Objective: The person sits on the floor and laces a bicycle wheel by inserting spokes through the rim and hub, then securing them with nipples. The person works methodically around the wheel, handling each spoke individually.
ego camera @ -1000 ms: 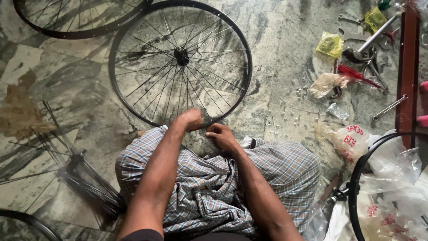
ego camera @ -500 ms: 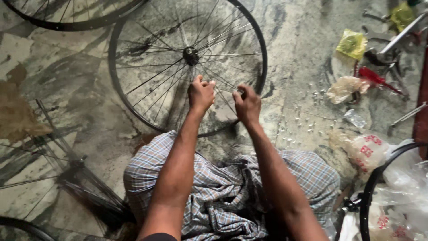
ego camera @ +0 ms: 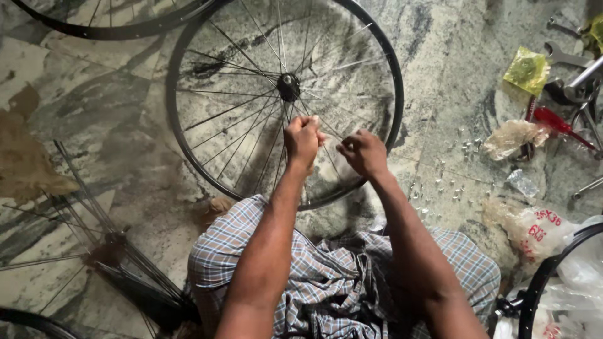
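A black bicycle wheel rim (ego camera: 182, 144) with thin metal spokes and a hub (ego camera: 288, 86) lies flat on the stone floor in front of my knees. My left hand (ego camera: 303, 139) is closed in a fist around spokes just below the hub. My right hand (ego camera: 362, 152) pinches a spoke a little to the right, over the wheel's near half. Both forearms reach out over my checked cloth wrap (ego camera: 326, 282).
A bundle of loose spokes (ego camera: 107, 245) lies at the left. Another rim (ego camera: 113, 28) is at the top left, and a third rim (ego camera: 540, 282) at the bottom right. Plastic bags (ego camera: 534, 229), small metal nipples (ego camera: 446, 185), a red-handled tool (ego camera: 562, 122) and a wrench (ego camera: 565, 58) are scattered right.
Both hands have moved up from the wheel's near rim toward the hub and closed on the spokes. The view has shifted closer over the wheel.
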